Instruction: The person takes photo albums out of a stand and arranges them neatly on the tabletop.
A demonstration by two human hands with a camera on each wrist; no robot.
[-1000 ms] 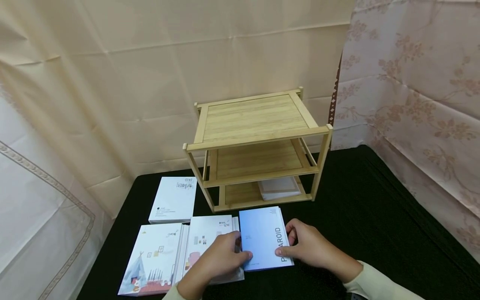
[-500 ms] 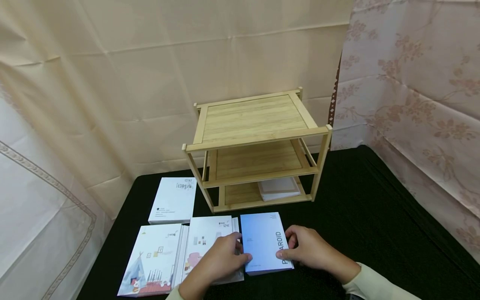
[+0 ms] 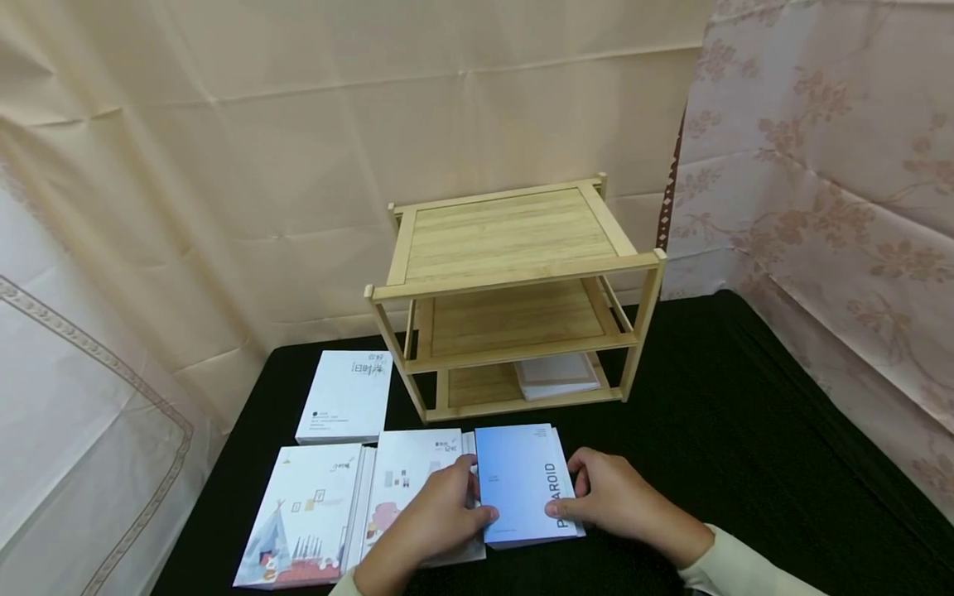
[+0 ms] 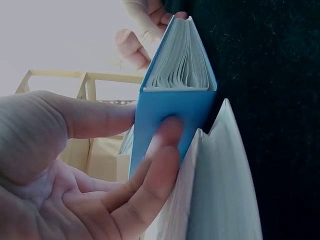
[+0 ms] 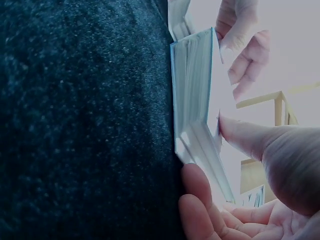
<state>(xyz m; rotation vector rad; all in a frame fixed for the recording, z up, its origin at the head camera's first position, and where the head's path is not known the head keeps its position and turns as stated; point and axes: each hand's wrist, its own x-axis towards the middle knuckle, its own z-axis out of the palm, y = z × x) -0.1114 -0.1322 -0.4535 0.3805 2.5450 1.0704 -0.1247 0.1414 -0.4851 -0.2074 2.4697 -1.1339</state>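
Note:
A blue photo album (image 3: 517,484) lettered "P…AROID" lies at the front centre, close to the black cloth. My left hand (image 3: 443,513) grips its left side, thumb on the cover edge; in the left wrist view, a finger (image 4: 167,135) presses the blue spine. My right hand (image 3: 614,497) holds the opposite side, its thumb on the cover and its fingers around the edge. White page edges (image 5: 192,80) show in the right wrist view. Beside the blue album, partly behind my left hand, lies a white album with a pink drawing (image 3: 406,463).
A white album with a tent drawing (image 3: 313,505) lies at the left front, and another white album (image 3: 345,397) behind it. A three-tier wooden shelf (image 3: 514,240) stands at the back, with a white book-like item (image 3: 555,375) on its bottom tier.
The blue album's far edge has come down and slightly toward me since one second ago, with both hands keeping hold of it. Over the last half second it has barely moved.

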